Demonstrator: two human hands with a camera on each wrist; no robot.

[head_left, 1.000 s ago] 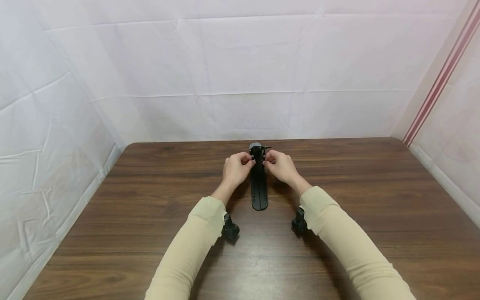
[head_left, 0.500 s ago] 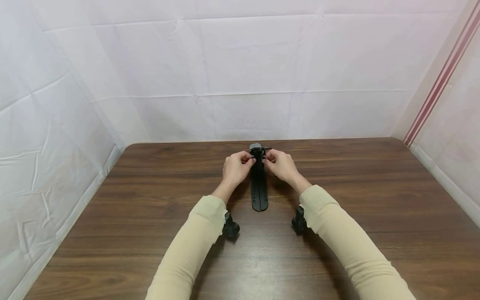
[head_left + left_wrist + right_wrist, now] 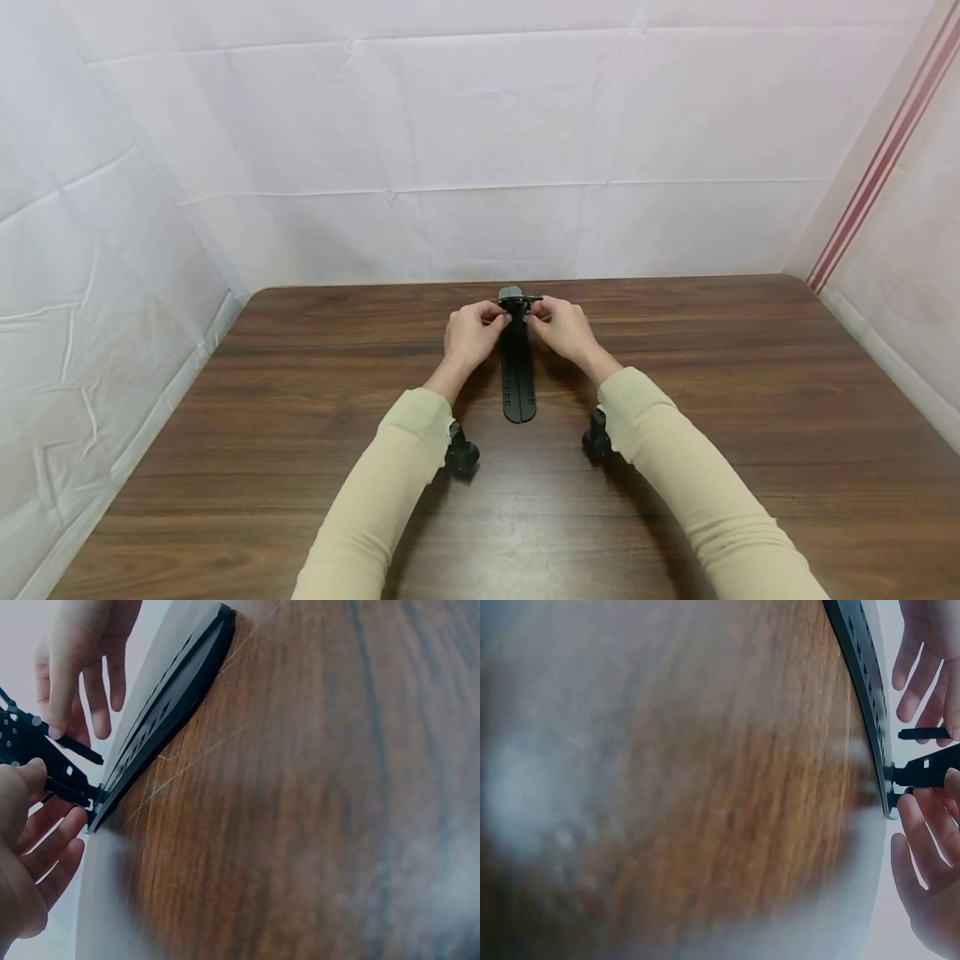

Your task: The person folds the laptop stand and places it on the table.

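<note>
While your left hand [image 3: 468, 333] and right hand [image 3: 564, 327] pinch the small folding bracket [image 3: 516, 305] between their fingertips, the long black slotted strip [image 3: 517, 379] lies flat on the wooden table [image 3: 300, 400], running from that bracket back toward you between your wrists. It looks stiff, light plastic; hold it by the strip's edges, since the thin bracket arms may snap. Your fingers hide the hinge, and both wrist views are blurred.

Glowing evenly bright and sharp in the head view, casting soft shadows beneath sleeves; blurring heavily across near wood in both wrist views, washing out pale edges.
</note>
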